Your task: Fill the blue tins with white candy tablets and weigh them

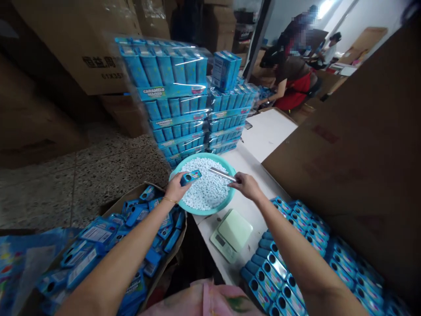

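**Blue tins all over, 1 in hand, basin heaped**

Here's where we were at the bench. Our left hand (176, 187) was closed firmly around a small blue tin (190, 177), with the fingers wrapped over it, right above a teal plastic basin (204, 156) heaped with white candies (205, 186). Our right hand (245, 185) had a narrow pinch on a slim metal scoop (222, 174), or so it looked, with its tip lying over the candies. We couldn't tell whether the tin was open or had anything in it, because the hand hid too much.

Progress-wise, a big pile of candies was left in the basin, with no bottom showing. To our right, rows of blue tins (271, 272) lay on the white table (266, 136), just beside a pale green kitchen scale (231, 235). On our left, more loose blue tins (136, 215) filled a cardboard carton (128, 206). Behind the basin rose a tall shrink-wrapped stack of blue boxes (174, 105), so plenty looked packed already, though we couldn't say whether the loose tins were full or empty.

Farther back, a co-worker in a red apron (292, 90) leaned over more blue packs, with big cardboard cartons (75, 48) piled up around the room.
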### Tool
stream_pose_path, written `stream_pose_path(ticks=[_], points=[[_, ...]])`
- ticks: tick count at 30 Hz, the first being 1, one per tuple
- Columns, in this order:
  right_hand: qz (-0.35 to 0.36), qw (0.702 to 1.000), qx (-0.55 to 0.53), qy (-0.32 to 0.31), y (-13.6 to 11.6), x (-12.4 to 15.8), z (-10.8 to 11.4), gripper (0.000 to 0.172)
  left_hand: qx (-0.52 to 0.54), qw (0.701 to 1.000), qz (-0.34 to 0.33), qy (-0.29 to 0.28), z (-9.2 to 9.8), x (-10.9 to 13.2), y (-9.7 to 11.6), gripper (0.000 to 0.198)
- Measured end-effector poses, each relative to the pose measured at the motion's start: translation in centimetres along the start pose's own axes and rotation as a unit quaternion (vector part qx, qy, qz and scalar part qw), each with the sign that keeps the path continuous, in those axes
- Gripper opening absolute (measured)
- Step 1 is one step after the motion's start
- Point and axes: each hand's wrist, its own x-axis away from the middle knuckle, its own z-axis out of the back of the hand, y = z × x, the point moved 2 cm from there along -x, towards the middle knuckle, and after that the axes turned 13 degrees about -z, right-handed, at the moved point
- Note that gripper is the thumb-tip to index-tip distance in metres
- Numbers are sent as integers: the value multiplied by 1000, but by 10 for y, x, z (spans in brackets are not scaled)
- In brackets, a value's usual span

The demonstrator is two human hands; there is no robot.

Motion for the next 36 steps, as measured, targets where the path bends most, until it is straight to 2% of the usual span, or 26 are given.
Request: stream_pose_path(ticks=[2,3,4,6,9,12,14,17,19,21,24,26,28,30,32,34,36], points=[[26,999,-22,43,-14,11,-3,33,65,998,3,-8,-11,-5,16,43],[71,995,-29,64,-22,18,-4,31,92,996,-3,-21,-19,-7,27,44],[119,989,-34,86,-28,25,-3,32,117,992,-14,-40,-28,-9,39,43],[156,982,-17,107,-31,40,-1,41,168,981,-45,-89,-48,-11,66,40],[117,989,8,89,-3,62,1,42,227,960,-72,-148,-73,-12,101,48],[-1,997,27,73,54,80,-4,36,240,959,-63,-137,-84,-15,111,69],[-95,992,47,71,97,87,-15,33,241,963,-39,-115,-85,-19,100,70],[-195,976,79,51,151,91,-44,33,226,971,6,-80,-81,-24,68,57],[-233,967,99,38,175,92,-63,35,204,976,26,-70,-76,-23,45,52],[-240,964,103,43,189,92,-77,35,184,979,42,-75,-68,-19,25,51],[-209,971,71,87,194,76,-84,29,158,983,73,-60,-50,-4,-5,52],[-208,970,27,121,190,45,-83,26,127,988,90,-18,-33,10,-26,50],[-233,963,-17,134,183,1,-83,26,91,988,121,32,-14,31,-50,50],[-242,962,-36,121,172,-45,-91,25,61,982,166,67,4,59,-72,53],[-236,965,-46,107,159,-81,-103,28,32,972,223,68,20,95,-91,53],[-218,970,-51,98,151,-103,-120,32,10,959,280,40,30,135,-104,50],[-200,974,-52,92,152,-116,-136,36,-1,954,299,30,34,171,-110,43]])
